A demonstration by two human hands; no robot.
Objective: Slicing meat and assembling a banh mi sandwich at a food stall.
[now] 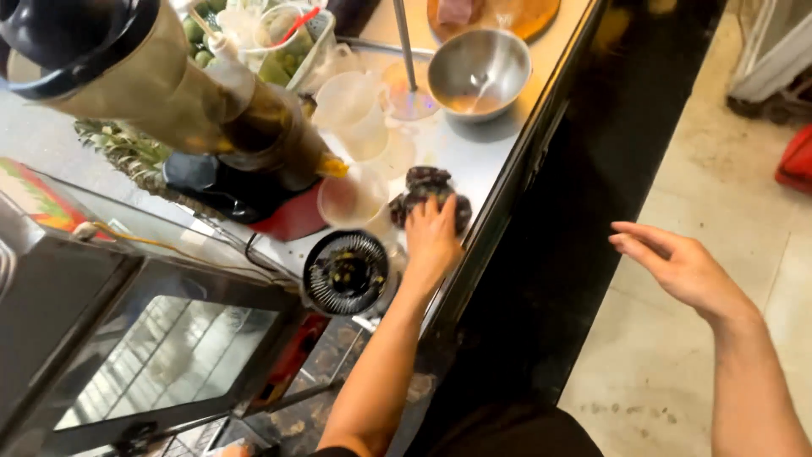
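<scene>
Your left hand [431, 233] rests fingers-down on the dark, lumpy, wet-looking clump [427, 196] at the steel counter's [474, 152] edge, closing over it, not lifting. The clump lies at twelve o'clock from that hand. Your right hand [677, 267] hovers open, empty, well apart at three o'clock.

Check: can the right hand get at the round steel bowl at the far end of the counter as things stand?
Probably not without moving. The right hand hangs open over the floor, off the counter's dark edge, and the round steel bowl sits far up the counter. No object blocks the path between them; distance looks like the only obstacle.
</scene>
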